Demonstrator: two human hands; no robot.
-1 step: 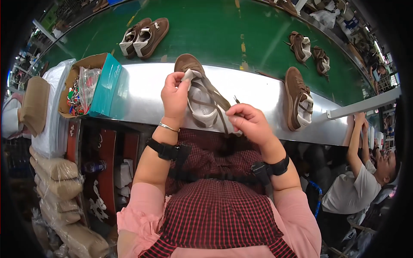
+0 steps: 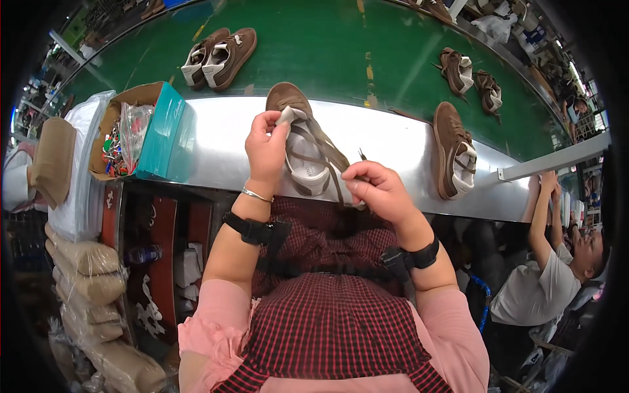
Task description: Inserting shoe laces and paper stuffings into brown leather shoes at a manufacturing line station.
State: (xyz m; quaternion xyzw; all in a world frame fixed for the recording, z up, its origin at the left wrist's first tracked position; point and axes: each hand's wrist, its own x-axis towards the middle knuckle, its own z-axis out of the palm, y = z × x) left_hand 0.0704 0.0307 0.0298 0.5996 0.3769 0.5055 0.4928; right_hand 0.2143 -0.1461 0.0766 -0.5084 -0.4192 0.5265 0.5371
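Observation:
A brown shoe (image 2: 303, 141) with a white lining lies on the steel ledge (image 2: 393, 141) right in front of me, toe pointing away. My left hand (image 2: 265, 149) grips the white tongue at the shoe's left side. My right hand (image 2: 377, 190) pinches the brown laces (image 2: 331, 157) near the heel, and one lace tip sticks up above my fingers. Both wrists wear black straps, and the left also has a thin bracelet.
A teal box (image 2: 167, 134) with a bag of small coloured bits stands left on the ledge. Another brown shoe (image 2: 452, 150) lies to the right. Two pairs of shoes (image 2: 219, 56) (image 2: 468, 75) sit on the green belt (image 2: 327, 46). A co-worker (image 2: 544, 281) sits lower right. Wrapped bundles (image 2: 85, 262) pile up at left.

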